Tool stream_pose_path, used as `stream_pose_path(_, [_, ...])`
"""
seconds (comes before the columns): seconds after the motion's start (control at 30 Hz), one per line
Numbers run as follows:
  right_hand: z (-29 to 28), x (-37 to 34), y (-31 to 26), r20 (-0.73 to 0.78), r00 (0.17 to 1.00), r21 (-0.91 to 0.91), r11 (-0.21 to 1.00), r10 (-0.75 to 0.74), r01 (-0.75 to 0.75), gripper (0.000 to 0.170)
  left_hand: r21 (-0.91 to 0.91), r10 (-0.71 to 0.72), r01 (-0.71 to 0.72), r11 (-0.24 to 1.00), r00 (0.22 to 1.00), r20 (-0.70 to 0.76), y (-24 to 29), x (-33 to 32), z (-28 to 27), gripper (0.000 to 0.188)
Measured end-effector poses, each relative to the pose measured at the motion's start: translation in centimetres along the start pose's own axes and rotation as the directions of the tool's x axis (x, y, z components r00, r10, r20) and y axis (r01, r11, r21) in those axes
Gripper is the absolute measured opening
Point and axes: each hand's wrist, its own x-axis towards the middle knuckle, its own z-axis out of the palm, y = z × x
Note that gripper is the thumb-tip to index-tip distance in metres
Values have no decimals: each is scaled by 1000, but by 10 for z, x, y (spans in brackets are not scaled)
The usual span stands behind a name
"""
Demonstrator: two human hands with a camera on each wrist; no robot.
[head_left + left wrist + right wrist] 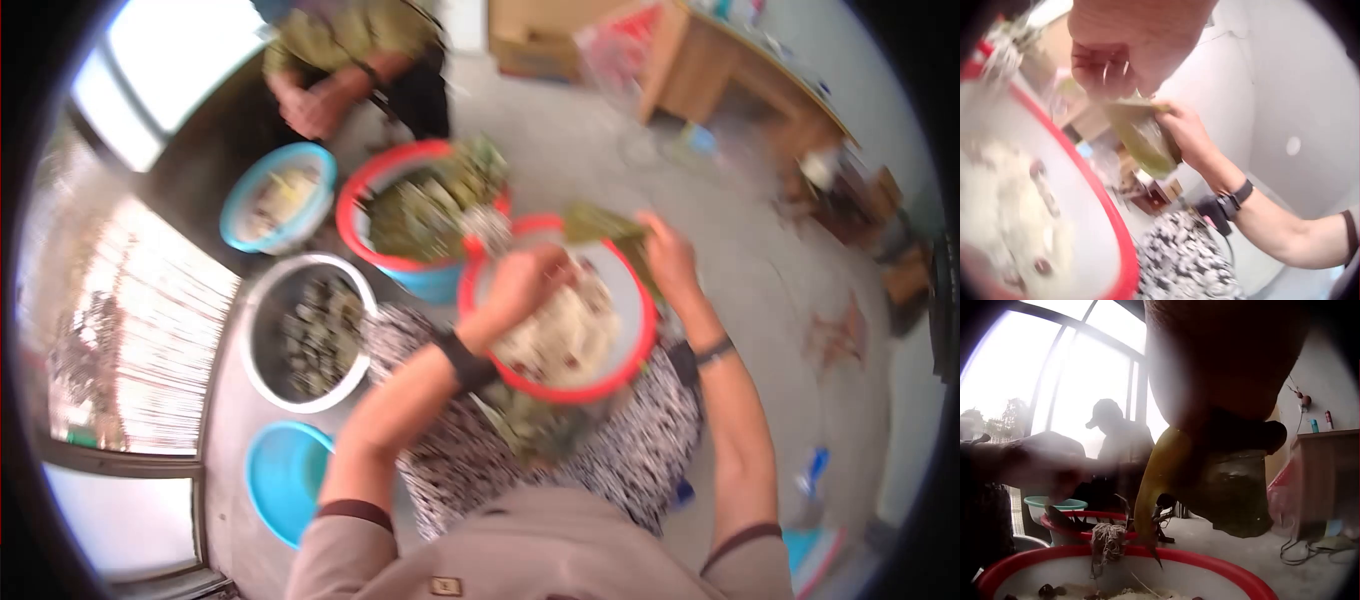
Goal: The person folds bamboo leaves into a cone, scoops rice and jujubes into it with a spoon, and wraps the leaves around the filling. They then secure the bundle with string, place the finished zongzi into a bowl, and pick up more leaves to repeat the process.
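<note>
Our right hand (672,260) grips a leaf (600,225) at the tub's (570,394) far rim; our left hand (525,288) bends over the rice (570,340), its hold unclear. Parcels (318,338) look finished in the bowl (251,340); rice and spare leaves (410,215) remain.

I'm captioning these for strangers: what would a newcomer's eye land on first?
Probably the red-rimmed white plastic tub of whitish filling, central in the head view. Next, the broad green leaf held by its rim in the right hand. Then, to the left, the round silver metal basin of dark greenish pieces.
</note>
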Motion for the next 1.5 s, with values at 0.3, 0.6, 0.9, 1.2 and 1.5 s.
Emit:
stream_pose_path(0.3, [25,-17,8,251,889,674,591,382,-444,31,-929,-615,321,-186,699,365,2,39,-46,40])
stream_pose_path(0.6, [42,-43,22,521,783,784,172,340,-596,37,-894,-693,442,76,668,272,-22,11,-39,39])
stream_pose_path(0.9, [44,-56,22,524,779,727,295,345,-620,44,-787,-737,563,252,638,221,-47,-4,-42,37])
stream_pose_path(1.2, [33,-42,9,651,693,741,-62,309,-668,43,-802,-747,573,171,606,273,-47,-9,-39,37])
stream_pose_path(1.5, [60,-49,30,630,718,774,-157,298,-614,50,-784,-714,590,196,634,298,-46,-8,-29,36])
